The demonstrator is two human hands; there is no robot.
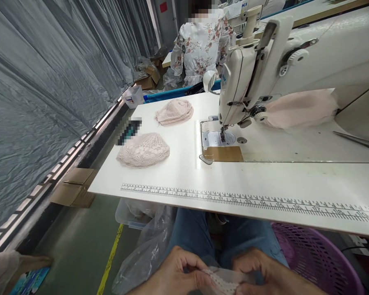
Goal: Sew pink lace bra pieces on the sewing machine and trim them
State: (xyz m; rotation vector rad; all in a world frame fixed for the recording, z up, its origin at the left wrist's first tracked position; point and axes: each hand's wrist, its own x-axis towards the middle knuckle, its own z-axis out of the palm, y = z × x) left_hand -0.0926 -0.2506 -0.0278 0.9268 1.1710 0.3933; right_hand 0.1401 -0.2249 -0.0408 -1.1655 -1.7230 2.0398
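Note:
Above my lap, just below the table's front edge, both hands are closed on a pale lace piece [223, 282] with a sheer mesh part. My left hand [184, 272] pinches its left end between thumb and fingers. At the other end, my right hand [260, 272] grips it, with some fingers cut off by the lower picture edge. On the white table [172, 178] lie a beige-pink lace piece [144, 150] and, farther back, a pile of similar pale pink fabric [175, 111]. The sewing machine [241, 82] stands right of them, its presser foot [223, 134] over the metal plate.
A printed ruler [233, 200] runs along the table's front. Pink fabric [301, 107] lies under the machine arm, near scissors [358, 141]. Below right is a purple basket [320, 262]; a plastic bag [144, 254] hangs below left. A person [203, 47] sits ahead, back turned.

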